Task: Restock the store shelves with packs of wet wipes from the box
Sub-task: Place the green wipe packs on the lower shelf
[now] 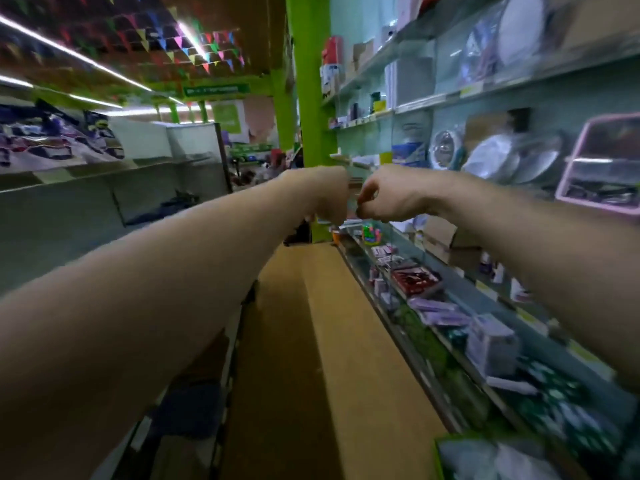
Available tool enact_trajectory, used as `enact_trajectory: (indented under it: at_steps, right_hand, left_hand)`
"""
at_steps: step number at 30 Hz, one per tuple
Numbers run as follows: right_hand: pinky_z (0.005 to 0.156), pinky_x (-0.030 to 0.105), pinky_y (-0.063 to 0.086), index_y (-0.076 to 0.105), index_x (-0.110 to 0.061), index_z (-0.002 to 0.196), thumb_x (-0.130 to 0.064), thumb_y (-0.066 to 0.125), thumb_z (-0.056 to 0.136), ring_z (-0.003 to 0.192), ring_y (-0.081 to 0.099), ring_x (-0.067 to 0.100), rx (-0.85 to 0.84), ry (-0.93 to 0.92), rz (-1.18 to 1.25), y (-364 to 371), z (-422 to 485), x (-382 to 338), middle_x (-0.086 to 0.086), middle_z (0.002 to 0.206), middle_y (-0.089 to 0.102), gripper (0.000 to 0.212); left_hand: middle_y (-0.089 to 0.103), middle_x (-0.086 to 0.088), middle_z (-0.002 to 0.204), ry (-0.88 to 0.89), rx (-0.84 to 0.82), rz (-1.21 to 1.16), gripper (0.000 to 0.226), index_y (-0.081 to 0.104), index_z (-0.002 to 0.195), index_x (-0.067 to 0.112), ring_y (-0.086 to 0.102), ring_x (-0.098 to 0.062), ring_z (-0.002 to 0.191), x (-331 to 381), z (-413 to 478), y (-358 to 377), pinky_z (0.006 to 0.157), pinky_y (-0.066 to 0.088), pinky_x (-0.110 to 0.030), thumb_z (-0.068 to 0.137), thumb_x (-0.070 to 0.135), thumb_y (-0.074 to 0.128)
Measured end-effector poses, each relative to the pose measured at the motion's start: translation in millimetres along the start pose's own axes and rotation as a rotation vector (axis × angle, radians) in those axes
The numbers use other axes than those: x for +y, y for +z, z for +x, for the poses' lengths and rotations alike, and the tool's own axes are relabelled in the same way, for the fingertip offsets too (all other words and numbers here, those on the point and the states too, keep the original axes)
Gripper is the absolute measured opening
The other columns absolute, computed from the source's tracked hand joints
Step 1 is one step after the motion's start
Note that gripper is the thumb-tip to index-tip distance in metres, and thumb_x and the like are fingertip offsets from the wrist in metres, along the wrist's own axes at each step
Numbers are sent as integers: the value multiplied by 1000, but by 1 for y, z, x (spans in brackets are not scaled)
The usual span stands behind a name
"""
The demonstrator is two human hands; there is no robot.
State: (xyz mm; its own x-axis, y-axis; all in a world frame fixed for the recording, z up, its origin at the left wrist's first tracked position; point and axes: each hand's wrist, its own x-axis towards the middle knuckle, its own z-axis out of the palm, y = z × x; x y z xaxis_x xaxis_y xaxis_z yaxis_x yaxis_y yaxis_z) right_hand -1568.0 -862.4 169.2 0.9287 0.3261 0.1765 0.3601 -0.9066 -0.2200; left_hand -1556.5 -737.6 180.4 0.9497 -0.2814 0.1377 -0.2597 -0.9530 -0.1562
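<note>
The right-hand shelving (485,95) runs back to the green pillar (308,116) and is filled on several levels with plates, cartons and a pink basket (602,168). Goods are faced along its front edges, presumably so they can be reached from the aisle. Grey shelving (104,188) is seen left of the pillar, its lower levels largely bare. A long brown surface (339,358) stretches from the pillar's foot toward the camera. It may be the box, but this is left uncertain by the blur.

2 bare forearms are held out, meeting in front of the pillar. The left hand (329,195) is seen from the back with its fingers curled under. The right hand (384,199) is curled as well, its fingertips almost touching the left. Whether something small is pinched between them cannot be told. No pack is plainly carried, so a pause between placements is judged likely.

Green packs (554,396), probably the wet wipes, lie on the lowest shelf, right of and nearer than the pillar. Pale wrapped packs sit in a green-edged container (446,455) nearer still.
</note>
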Motion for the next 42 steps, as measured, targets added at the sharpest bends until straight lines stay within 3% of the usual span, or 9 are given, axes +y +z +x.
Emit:
enact_trajectory:
  at_steps: [4,7,11,16,22,28,32,37,42]
  right_hand:
    - [76,36,55,71,-7,106,-28,57,90,93,67,30,-24,98,2,19,-34,64,15,105,70,30]
    - [66,30,50,69,-9,103,-28,54,90,83,64,26,-66,197,-8,35,-59,106,12,99,68,27]
    - [64,30,44,70,-5,94,-28,52,91,82,64,28,-138,300,58,61,-88,157,17,95,69,29]
    - [70,35,51,70,-13,90,-25,55,90,88,65,30,-208,415,123,99,-117,214,16,102,69,19]
    - [55,30,35,63,0,81,-18,49,95,76,53,28,-318,570,154,147,-152,257,16,79,55,27]
    - [65,36,52,67,3,109,-21,52,93,84,64,33,-405,803,297,216,-177,296,20,101,67,33]
    - [56,27,36,63,0,84,-22,56,92,67,49,23,-443,926,350,258,-198,308,14,80,54,24]
    - [82,39,52,70,-4,106,-26,57,91,101,62,34,-458,992,437,297,-228,335,17,111,67,30]
    - [85,36,52,69,1,98,-21,55,91,98,62,31,-499,1040,472,341,-258,357,16,105,66,26]
  left_hand:
    - [61,-10,72,76,-73,-23,11,60,82,7,60,-27,64,66,16,29,56,49,-34,84,16,66]
    - [62,-9,70,138,-141,-71,13,60,94,7,62,-24,60,114,28,52,57,54,-34,87,17,64]
    - [51,-5,57,239,-232,-95,12,59,83,7,50,-17,46,169,40,85,37,40,-24,90,16,62]
    - [50,-8,62,345,-368,-133,21,47,77,4,50,-18,48,231,58,141,46,44,-29,92,14,59]
    - [50,-5,61,500,-534,-160,25,58,113,0,50,-17,48,288,59,209,31,40,-20,95,17,54]
    - [54,-8,66,584,-764,-198,19,54,86,2,53,-22,58,326,56,288,43,41,-25,94,19,57]
    - [49,-4,68,647,-829,-235,31,56,115,-6,52,-18,53,341,52,331,46,43,-26,93,15,57]
    - [51,-9,65,661,-914,-207,36,44,65,2,57,-24,58,362,47,386,57,47,-31,95,19,55]
    - [53,-11,76,606,-959,-195,25,49,70,9,52,-22,64,369,34,440,64,43,-33,90,18,60]
